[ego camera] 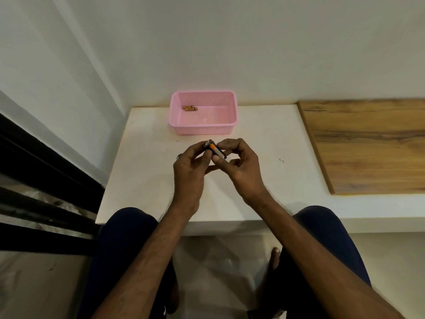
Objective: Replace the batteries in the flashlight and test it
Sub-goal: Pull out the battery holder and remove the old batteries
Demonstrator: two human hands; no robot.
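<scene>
White table (264,162) against a white wall, wooden panel (368,146) at right. Your left hand (190,173) and right hand (241,164) meet above the table's middle, both pinching a black battery holder (218,153) that carries an orange-ended battery (213,147). Behind them a pink basket (202,129) stands at the wall, two copper-coloured batteries (190,108) lying in its far left corner.

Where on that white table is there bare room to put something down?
Bare: the near left corner of the table, beside the left hand, and the wide stretch between the right hand and the wooden panel. Tight: the strip between the hands and the pink basket.
</scene>
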